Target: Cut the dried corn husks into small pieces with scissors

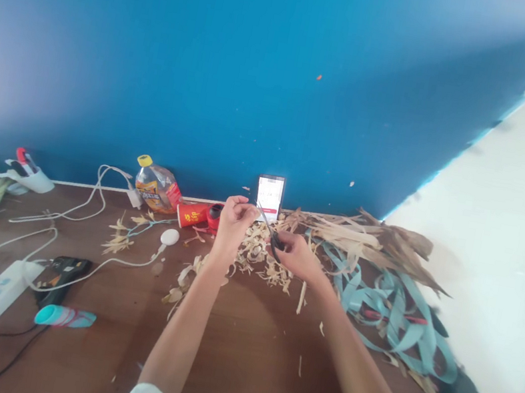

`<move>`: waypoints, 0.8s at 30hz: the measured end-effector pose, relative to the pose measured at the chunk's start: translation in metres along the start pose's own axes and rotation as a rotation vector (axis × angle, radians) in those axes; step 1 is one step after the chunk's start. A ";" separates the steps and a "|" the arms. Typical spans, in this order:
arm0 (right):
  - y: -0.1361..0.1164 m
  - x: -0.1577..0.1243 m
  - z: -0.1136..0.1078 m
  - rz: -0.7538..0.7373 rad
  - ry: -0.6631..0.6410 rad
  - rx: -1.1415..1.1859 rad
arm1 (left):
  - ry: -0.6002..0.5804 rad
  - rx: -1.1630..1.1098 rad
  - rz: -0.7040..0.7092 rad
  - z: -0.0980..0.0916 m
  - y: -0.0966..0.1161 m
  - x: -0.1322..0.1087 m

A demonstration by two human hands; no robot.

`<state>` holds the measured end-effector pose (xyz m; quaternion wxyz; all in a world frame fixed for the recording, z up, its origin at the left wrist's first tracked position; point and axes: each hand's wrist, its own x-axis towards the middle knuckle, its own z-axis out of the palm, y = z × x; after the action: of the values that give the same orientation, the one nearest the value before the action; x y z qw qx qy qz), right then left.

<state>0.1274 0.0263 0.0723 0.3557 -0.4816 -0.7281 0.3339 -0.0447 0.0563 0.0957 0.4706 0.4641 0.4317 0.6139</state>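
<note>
Dark-handled scissors (277, 242) clamped in my right hand (297, 255), fingers wrapped at the handles, blades slanting up toward my left hand (235, 216). Left fingertips look pinched together on a pale piece (256, 213); too small to name for sure, probably dry husk. Both hands are raised over the back half of the brown counter (243, 362), mid-view, just in front of a lit phone (269, 199) propped by the blue wall (241, 84). Below and between them, a heap of pale shavings (255, 255). Long dry husks (361, 241) lie to the right, blue-green ribbon (398, 315) in loops just this side of them.

Step, my call: trimming the piece by hand, blades brought up to it. Can't tell if the blades are parted or have bitten. Next move calls for a steady left pinch, fingertips clear of the edges, and a small controlled squeeze on the right
</note>
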 end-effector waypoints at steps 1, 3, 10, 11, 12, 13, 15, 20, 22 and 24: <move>0.001 0.000 0.000 -0.007 0.010 -0.020 | 0.000 0.005 0.000 0.000 0.000 0.000; 0.002 0.001 0.001 -0.026 0.022 -0.058 | 0.006 0.017 -0.007 0.000 -0.002 0.000; 0.001 0.002 0.001 -0.063 0.055 -0.124 | -0.006 0.017 -0.024 0.003 -0.006 0.000; 0.001 0.002 0.001 -0.059 0.048 -0.119 | -0.007 0.025 -0.024 0.003 -0.006 0.000; 0.001 0.002 0.001 -0.055 0.038 -0.112 | -0.006 0.035 -0.025 0.003 -0.006 0.000; 0.001 0.002 0.001 -0.051 0.028 -0.104 | -0.006 0.044 -0.027 0.002 -0.005 0.000; 0.002 0.002 0.001 -0.044 0.011 -0.090 | -0.006 0.059 -0.035 0.001 -0.003 0.000; 0.005 0.001 0.000 -0.028 0.021 -0.071 | -0.017 0.076 -0.033 -0.002 0.000 0.001; 0.004 0.001 -0.001 -0.040 0.022 -0.075 | -0.030 0.068 -0.031 -0.004 0.000 0.002; 0.004 0.001 -0.002 -0.053 0.032 -0.090 | -0.041 0.069 -0.027 -0.005 -0.001 0.003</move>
<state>0.1305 0.0288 0.0700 0.3541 -0.4827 -0.7491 0.2835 -0.0494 0.0590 0.0939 0.4712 0.4867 0.4492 0.5825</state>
